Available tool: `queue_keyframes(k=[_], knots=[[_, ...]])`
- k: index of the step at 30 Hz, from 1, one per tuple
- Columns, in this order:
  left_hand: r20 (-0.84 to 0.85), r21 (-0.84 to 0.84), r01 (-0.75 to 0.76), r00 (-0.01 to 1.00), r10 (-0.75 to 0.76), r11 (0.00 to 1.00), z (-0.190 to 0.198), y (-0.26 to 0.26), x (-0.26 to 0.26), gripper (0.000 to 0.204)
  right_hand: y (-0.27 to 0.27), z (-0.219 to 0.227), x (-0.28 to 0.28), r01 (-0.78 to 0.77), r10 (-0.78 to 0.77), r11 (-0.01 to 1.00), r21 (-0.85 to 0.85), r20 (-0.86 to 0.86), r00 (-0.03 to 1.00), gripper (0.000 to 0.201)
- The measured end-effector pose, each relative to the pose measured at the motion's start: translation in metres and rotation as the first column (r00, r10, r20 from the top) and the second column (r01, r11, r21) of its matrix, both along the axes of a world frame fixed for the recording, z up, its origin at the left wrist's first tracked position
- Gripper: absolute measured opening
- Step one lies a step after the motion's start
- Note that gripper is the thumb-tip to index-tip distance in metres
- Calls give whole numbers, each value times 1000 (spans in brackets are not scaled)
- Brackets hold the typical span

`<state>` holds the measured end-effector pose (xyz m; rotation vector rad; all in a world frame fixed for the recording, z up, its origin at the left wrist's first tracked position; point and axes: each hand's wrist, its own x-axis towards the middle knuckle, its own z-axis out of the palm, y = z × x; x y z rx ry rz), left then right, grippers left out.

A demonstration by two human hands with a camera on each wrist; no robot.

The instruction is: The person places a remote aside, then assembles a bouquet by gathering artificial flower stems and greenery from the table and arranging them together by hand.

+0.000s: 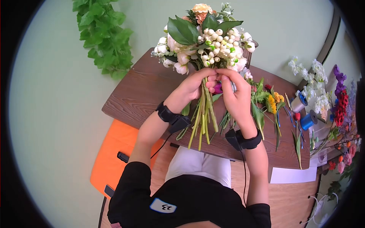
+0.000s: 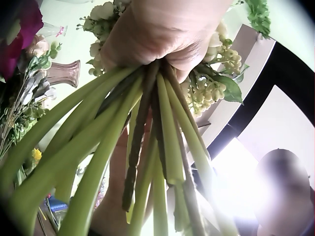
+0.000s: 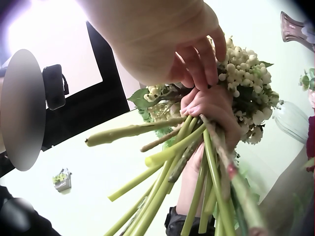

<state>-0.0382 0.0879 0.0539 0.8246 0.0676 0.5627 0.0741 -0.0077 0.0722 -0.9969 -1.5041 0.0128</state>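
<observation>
A bouquet [image 1: 213, 41] of white berries, pale roses, peach flowers and green leaves is held upright over the table. My left hand [image 1: 194, 83] grips its green stems [image 1: 205, 110] just below the blooms, fingers wrapped round the bundle. The cut stem ends fan out below that grip in both wrist views. My right hand [image 1: 236, 89] is bent at the other side of the neck, thumb and fingertips at the base of the blooms beside the left hand. In the right wrist view the right hand's fingers [image 3: 197, 61] curl by the berries; I cannot tell what they pinch.
On the brown table [image 1: 133, 87] lie yellow flowers [image 1: 272, 103], a red tulip [image 1: 297, 117], a blue ribbon spool [image 1: 308, 120] and a silver-sided spool [image 1: 299, 102]. More flowers [image 1: 340, 108] stand at the far right. An orange chair [image 1: 114, 155] is at lower left.
</observation>
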Motion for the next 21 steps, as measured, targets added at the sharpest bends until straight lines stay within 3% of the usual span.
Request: queue_keyframes(k=[5,7,8,9,11,12,14,17,19,21], knots=[[-30,91,36,999,-34,995,-18,8,2,11,-3,-1,-8,23,-25,999,49,43,999,11],[-101,158,-276,951,294,948,-12,-9,7,10,-9,-1,-12,-18,5,984,-175,-79,997,10],[-50,247,-338,931,361,908,-10,-13,9,16,-8,-5,-11,65,-77,974,-217,-48,996,10],[-63,236,-413,897,438,880,-4,-23,12,17,-6,-9,-9,71,-82,974,-214,-47,995,10],[-34,331,-447,875,483,831,-4,-26,15,18,-1,-15,-6,200,-192,951,-237,59,980,10],[-30,334,-443,877,479,832,-7,-25,15,18,0,-14,-8,170,-173,978,-124,-12,985,10],[-60,409,-288,938,340,866,-15,-19,11,19,0,-17,-5,179,-179,979,-97,12,984,9],[-42,489,-294,932,360,821,-22,-14,9,19,-5,-16,-4,181,-181,978,-105,14,983,8],[-26,490,-310,929,369,815,-23,-14,7,23,-7,-17,-3,40,-55,992,-117,-134,989,15],[60,561,-356,918,393,747,-22,-14,4,32,-11,-19,-2,72,-81,993,-93,-87,993,19]])
